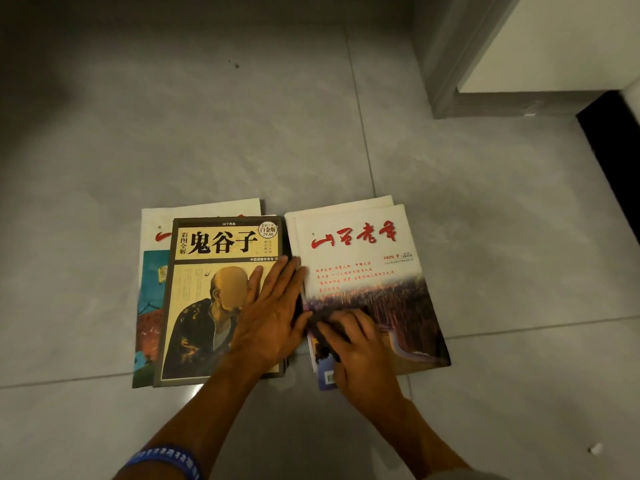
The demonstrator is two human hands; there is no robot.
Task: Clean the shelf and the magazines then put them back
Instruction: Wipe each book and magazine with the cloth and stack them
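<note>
Wiping 2 stacks on the floor [242, 133]

My right hand [360, 355] clamps a dark cloth [325, 327] onto the limp, slippery magazine [367, 271]; my left hand [270, 313], flat and open, steadies the stiffer book [207, 289] beside it.

Setting: indoor room, most likely a home; no shop or office fittings are visible.
Floor: large glossy grey tiles [207, 133] with thin grout lines, reflecting overhead light.
Wall finish: a white wall [554, 43] at upper right, edged by a grey skirting board [491, 107] that turns a corner.
Dark opening: a black strip [609, 140] beside the wall at far right; what it belongs to cannot be told.
Reading matter: a book [214, 289] and magazines [363, 258] with Chinese titles lie in two stacks directly on the floor.
Debris: a small white scrap [596, 447] and dark specks [237, 65] lie on the tiles.
Lighting: dim, artificial.
</note>
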